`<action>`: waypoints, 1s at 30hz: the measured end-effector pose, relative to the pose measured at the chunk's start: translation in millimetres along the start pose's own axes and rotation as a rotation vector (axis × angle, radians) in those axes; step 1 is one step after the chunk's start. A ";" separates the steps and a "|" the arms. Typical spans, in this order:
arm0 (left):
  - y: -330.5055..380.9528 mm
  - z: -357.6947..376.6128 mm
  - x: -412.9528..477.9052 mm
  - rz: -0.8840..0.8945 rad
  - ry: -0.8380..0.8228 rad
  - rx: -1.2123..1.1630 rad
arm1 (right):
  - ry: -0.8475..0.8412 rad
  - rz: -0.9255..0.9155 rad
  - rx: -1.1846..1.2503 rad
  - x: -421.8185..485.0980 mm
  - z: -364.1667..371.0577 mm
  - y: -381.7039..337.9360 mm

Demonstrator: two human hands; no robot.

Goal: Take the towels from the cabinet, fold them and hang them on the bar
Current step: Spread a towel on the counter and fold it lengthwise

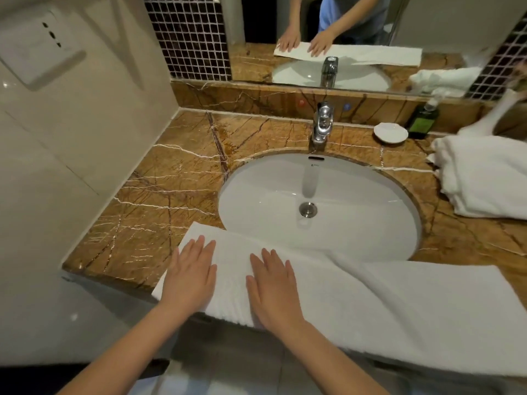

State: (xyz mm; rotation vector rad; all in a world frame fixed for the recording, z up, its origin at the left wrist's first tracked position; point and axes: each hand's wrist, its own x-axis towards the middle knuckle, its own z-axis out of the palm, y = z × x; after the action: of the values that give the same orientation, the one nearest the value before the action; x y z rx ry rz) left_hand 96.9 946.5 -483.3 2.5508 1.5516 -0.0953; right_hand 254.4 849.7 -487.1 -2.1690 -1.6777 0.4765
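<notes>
A long white towel [399, 306], folded into a strip, lies along the front edge of the brown marble counter [159, 195] and partly over the sink's near rim. My left hand [191, 275] rests flat on the towel's left end, fingers spread. My right hand [273, 286] lies flat on it a little to the right, palm down. Neither hand grips anything. Further white towels [484, 178] sit in a loose pile at the counter's right end. No bar or cabinet is in view.
A white oval sink [316, 206] with a chrome tap [321, 124] fills the counter's middle. A white soap dish [390, 133] and a dark green bottle [423, 121] stand at the back right. A mirror [342, 38] spans the back wall, and a tiled wall closes the left.
</notes>
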 end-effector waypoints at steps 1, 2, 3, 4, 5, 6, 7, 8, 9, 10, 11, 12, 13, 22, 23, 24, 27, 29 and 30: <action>7.0 -2.6 4.8 0.017 0.064 -0.024 | 0.020 -0.025 0.086 1.4 -14.0 11.1; 14.4 -4.9 11.3 0.057 0.122 -0.063 | 0.095 -0.037 0.153 2.0 -27.5 26.4; 22.6 -6.2 18.8 0.110 0.164 -0.101 | 0.193 -0.012 0.177 3.5 -43.3 45.6; 31.0 -6.3 27.1 0.165 0.192 -0.133 | 0.259 0.044 0.196 5.7 -58.3 68.0; 39.8 -5.6 35.7 0.216 0.198 -0.164 | 0.265 0.119 0.194 8.1 -71.7 90.7; 50.0 -7.2 43.4 0.261 0.173 -0.190 | 0.229 0.191 0.169 10.4 -86.6 112.8; 60.4 -8.4 50.5 0.295 0.125 -0.208 | 0.164 0.247 0.116 12.5 -98.0 134.5; 70.3 -8.9 56.6 0.319 0.060 -0.221 | 0.082 0.277 0.064 15.3 -107.6 155.0; 79.2 -8.3 62.3 0.329 -0.007 -0.230 | -0.011 0.281 0.034 18.1 -116.6 171.7; 86.9 -7.3 66.9 0.328 -0.072 -0.226 | -0.103 0.266 0.037 20.2 -123.2 185.1; 93.9 -6.5 70.6 0.320 -0.131 -0.213 | -0.190 0.246 0.043 20.5 -127.0 193.5; 99.8 -5.9 73.0 0.307 -0.185 -0.201 | -0.260 0.228 0.042 20.6 -127.8 200.0; 104.7 -4.3 75.3 0.290 -0.237 -0.196 | -0.313 0.211 0.034 20.6 -127.9 202.7; 128.6 -3.2 86.7 0.276 -0.423 -0.269 | -0.377 0.158 0.145 25.3 -123.4 201.2; 127.8 -3.8 88.5 0.297 -0.405 -0.285 | -0.364 0.160 0.161 25.3 -124.6 202.7; 126.9 -5.4 88.8 0.317 -0.382 -0.299 | -0.337 0.155 0.162 25.3 -126.3 204.9; 122.6 -7.5 88.0 0.340 -0.306 -0.343 | -0.198 0.115 0.158 22.0 -131.2 209.3; 122.2 -7.8 84.5 0.360 -0.252 -0.313 | -0.141 0.096 0.173 16.7 -131.6 207.4; 122.3 -9.0 81.9 0.358 -0.243 -0.301 | -0.140 0.088 0.175 13.9 -130.1 206.2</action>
State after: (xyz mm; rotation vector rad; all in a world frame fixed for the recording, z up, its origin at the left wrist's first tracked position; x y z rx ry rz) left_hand 242.9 964.5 -473.3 2.4218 0.9296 -0.1138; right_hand 494.1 805.6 -470.8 -2.1298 -1.5498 0.7861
